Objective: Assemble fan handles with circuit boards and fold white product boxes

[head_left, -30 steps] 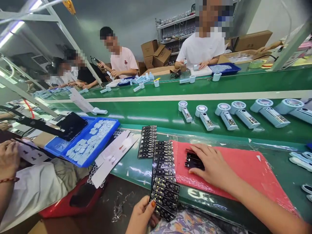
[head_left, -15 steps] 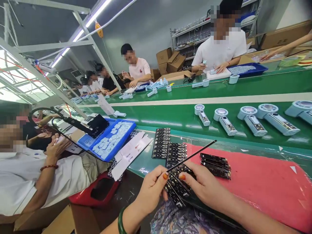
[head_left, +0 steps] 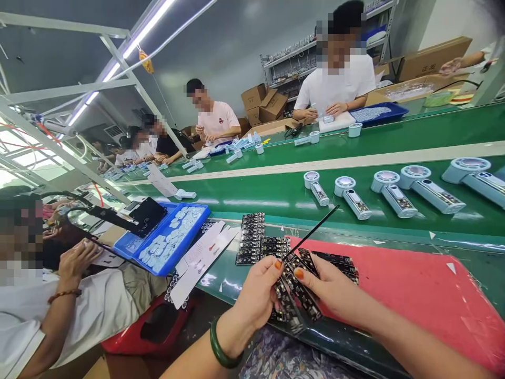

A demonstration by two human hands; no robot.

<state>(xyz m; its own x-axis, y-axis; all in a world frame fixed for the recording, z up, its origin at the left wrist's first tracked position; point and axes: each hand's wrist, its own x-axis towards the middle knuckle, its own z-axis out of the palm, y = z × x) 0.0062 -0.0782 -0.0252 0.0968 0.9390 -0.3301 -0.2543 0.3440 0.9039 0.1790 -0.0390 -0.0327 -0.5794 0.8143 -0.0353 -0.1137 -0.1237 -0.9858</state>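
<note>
At the front edge of the table, my left hand (head_left: 256, 289) is closed, with a thin black strip (head_left: 317, 227) rising from by its thumb toward the upper right. My right hand (head_left: 335, 287) grips black circuit boards (head_left: 302, 292) with its thumb on top. The boards' lower end, between both hands, is blurred. Behind the hands lie joined rows of black circuit boards (head_left: 251, 237). More boards (head_left: 337, 260) rest on the red mat (head_left: 414, 295), partly hidden by my right hand.
Light-blue handheld fans (head_left: 394, 195) with exposed circuits line the green belt (head_left: 252, 192). To the left are a blue tray (head_left: 173, 239) of pale parts, printed cards (head_left: 205, 258) and a seated co-worker (head_left: 74, 310). Other people work across the belt.
The thin strip now stands at a steeper angle, and the boards in my hands have tilted and separated at their lower end. The camera view has shifted slightly.
</note>
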